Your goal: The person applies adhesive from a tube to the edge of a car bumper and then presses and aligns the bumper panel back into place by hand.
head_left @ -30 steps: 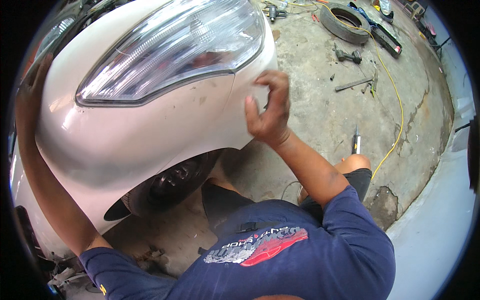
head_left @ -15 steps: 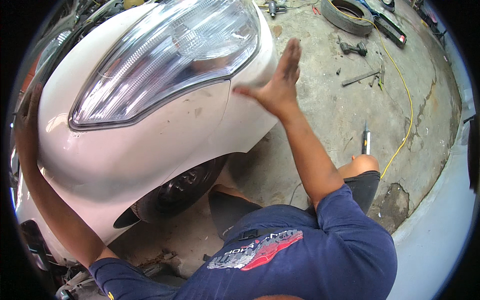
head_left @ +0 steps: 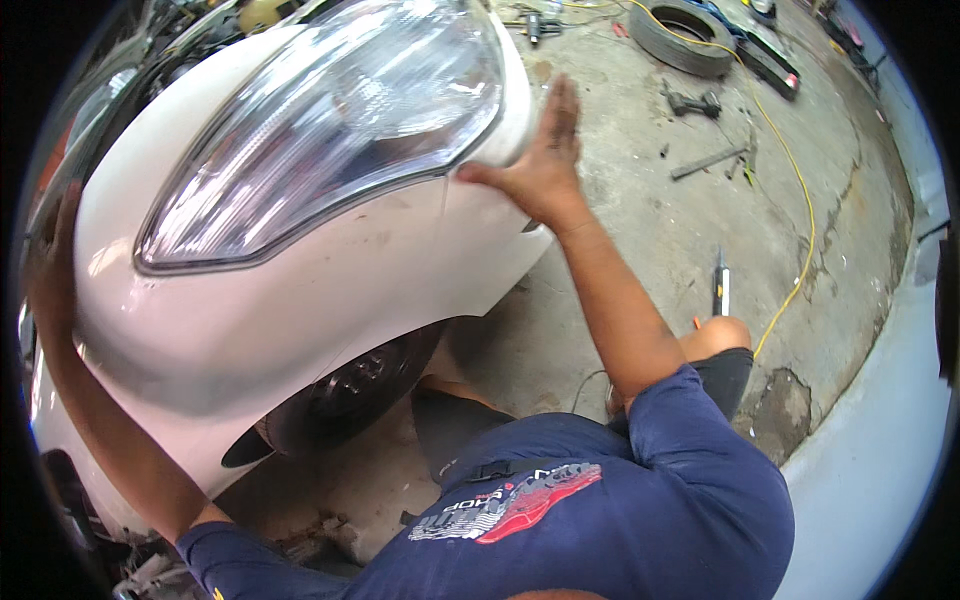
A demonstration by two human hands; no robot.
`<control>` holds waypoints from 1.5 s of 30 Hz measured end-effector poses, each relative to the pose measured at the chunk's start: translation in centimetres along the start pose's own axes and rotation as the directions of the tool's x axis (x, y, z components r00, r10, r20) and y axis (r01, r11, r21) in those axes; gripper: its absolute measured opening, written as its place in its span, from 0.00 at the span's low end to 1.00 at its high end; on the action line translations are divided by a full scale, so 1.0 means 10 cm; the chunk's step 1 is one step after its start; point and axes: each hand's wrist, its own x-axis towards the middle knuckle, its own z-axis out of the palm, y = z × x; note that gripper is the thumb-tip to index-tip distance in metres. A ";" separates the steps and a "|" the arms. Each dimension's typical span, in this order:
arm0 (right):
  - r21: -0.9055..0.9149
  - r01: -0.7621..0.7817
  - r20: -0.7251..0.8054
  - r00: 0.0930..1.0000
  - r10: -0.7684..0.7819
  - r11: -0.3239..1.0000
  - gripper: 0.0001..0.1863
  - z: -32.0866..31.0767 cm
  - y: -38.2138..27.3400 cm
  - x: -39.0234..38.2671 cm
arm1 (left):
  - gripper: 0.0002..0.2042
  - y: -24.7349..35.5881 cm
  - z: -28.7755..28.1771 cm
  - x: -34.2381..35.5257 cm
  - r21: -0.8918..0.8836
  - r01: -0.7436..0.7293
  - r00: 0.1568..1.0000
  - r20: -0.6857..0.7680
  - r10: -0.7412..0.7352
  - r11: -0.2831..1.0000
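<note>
A clear headlight (head_left: 330,140) sits in the white front corner of a car. Below it runs the white fender (head_left: 290,300), meeting the bumper (head_left: 490,240) at a thin seam under the lamp's outer corner. My right hand (head_left: 545,175) is spread on the bumper, thumb at the seam beside the headlight and fingers stretched along the outer side; it holds nothing. At the far left, my left hand (head_left: 55,250) lies along the fender's upper edge by the engine bay, fingers stretched out, partly in shadow. Under the arch shows a dark wheel (head_left: 350,390).
On the concrete floor lie a loose tire (head_left: 685,45), a cordless power tool (head_left: 692,103), a metal bar (head_left: 708,162) and a heat-gun-like tool (head_left: 533,28). A yellow cord (head_left: 808,215) curves past. Near my knee lies a nozzled tube (head_left: 721,285). A pale wall (head_left: 880,430) stands at right.
My right hand has come to the bumper, its thumb now by the headlight's corner. The bumper has shifted slightly against the fender. My left hand stays on the fender edge.
</note>
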 end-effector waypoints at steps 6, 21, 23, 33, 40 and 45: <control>0.116 -0.101 -0.125 0.985 0.115 0.988 0.97 -0.09 0.74 0.08 | 0.28 0.38 0.01 0.13 -0.256 0.279 0.957 0.151 -0.247 0.925; 0.019 -0.128 -0.317 0.940 0.128 0.992 0.72 -0.86 1.03 0.21 | 0.22 0.27 -0.13 -0.16 0.098 0.028 0.981 -0.193 -0.009 0.995; -0.127 0.027 -0.308 0.949 -0.066 0.992 0.66 -1.03 1.14 -0.03 | 0.22 0.91 0.06 -0.50 -0.238 0.055 0.955 -0.270 -0.121 0.970; 0.155 -0.205 -0.076 0.973 0.219 0.966 0.61 -1.04 1.23 -0.48 | 0.48 4.77 0.98 -1.06 -0.250 -0.717 0.666 0.029 0.745 0.650; 0.309 -0.215 -0.089 0.963 0.253 0.926 0.59 -1.24 1.28 -0.40 | 0.50 5.07 1.04 -0.87 -0.225 -0.738 0.632 0.102 0.768 0.637; 0.339 -0.187 -0.052 0.975 0.217 0.922 0.58 -1.08 1.16 -0.32 | 0.51 5.42 1.08 -0.43 -0.263 -0.683 0.672 0.138 0.727 0.681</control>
